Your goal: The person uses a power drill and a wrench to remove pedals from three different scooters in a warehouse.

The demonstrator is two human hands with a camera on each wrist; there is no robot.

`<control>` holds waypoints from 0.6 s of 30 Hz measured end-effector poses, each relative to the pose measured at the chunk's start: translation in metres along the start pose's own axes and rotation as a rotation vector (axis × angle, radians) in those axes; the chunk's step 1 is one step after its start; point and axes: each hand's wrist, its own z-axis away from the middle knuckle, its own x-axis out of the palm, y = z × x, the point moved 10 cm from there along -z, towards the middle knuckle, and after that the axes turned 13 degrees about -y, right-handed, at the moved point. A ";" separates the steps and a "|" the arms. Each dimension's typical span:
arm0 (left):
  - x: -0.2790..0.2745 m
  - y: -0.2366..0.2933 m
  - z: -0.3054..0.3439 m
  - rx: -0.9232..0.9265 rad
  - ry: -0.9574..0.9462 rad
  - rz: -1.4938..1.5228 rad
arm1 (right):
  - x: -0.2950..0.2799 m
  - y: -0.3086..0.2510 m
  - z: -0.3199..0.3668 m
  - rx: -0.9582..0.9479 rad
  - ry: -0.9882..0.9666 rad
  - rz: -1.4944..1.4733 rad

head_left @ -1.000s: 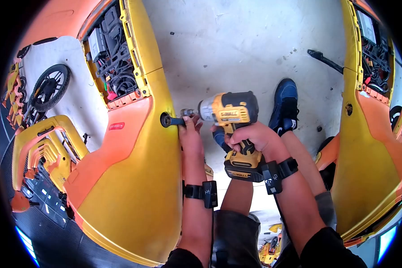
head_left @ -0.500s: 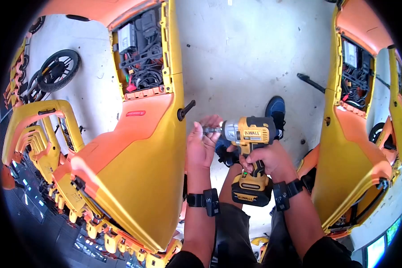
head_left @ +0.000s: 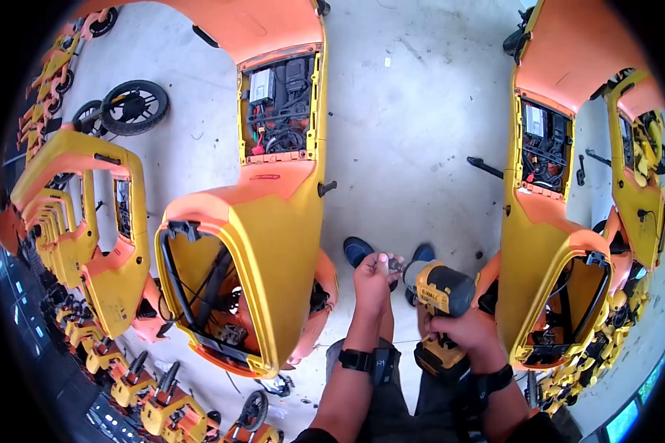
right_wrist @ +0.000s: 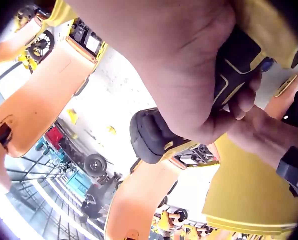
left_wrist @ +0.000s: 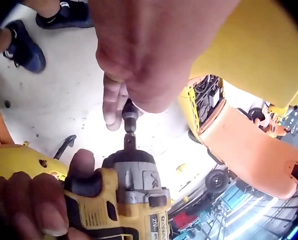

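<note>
In the head view, a yellow-and-black cordless impact driver [head_left: 442, 288] points left in front of my legs. My right hand [head_left: 454, 330] grips its handle, with the fingers wrapped round the trigger area in the left wrist view. My left hand [head_left: 373, 282] is at the nose of the tool, its thumb and fingers around the socket [left_wrist: 130, 117] on the driver's shaft. The socket's tip is hidden by the hand. Beyond both hands, a dark crank arm [head_left: 326, 188] juts from the side of the yellow-and-orange bike body [head_left: 292, 244] on the left.
A second yellow-and-orange body [head_left: 536, 244] stands on the right, with a dark stand [head_left: 485, 167] sticking out toward the aisle. Open bays show wiring [head_left: 281, 111]. A loose wheel [head_left: 134, 108] lies on the grey floor [head_left: 399, 148] at the far left. Several similar frames line the left side.
My left hand has left the crank arm and come back toward my body with the driver. Both hands now sit lower and farther right, and the view has drawn back from the left body.
</note>
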 end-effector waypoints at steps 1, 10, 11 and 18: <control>0.004 -0.004 0.008 0.011 -0.001 0.011 | 0.007 -0.009 0.012 -0.004 0.033 -0.009; -0.016 -0.075 0.085 -0.044 0.137 0.143 | 0.000 0.031 0.117 -0.063 0.031 0.273; -0.044 -0.092 0.098 -0.077 0.235 0.172 | -0.005 0.028 0.146 -0.084 0.083 0.366; 0.026 -0.043 0.191 0.059 -0.090 0.271 | 0.000 -0.008 0.272 -0.209 0.111 0.567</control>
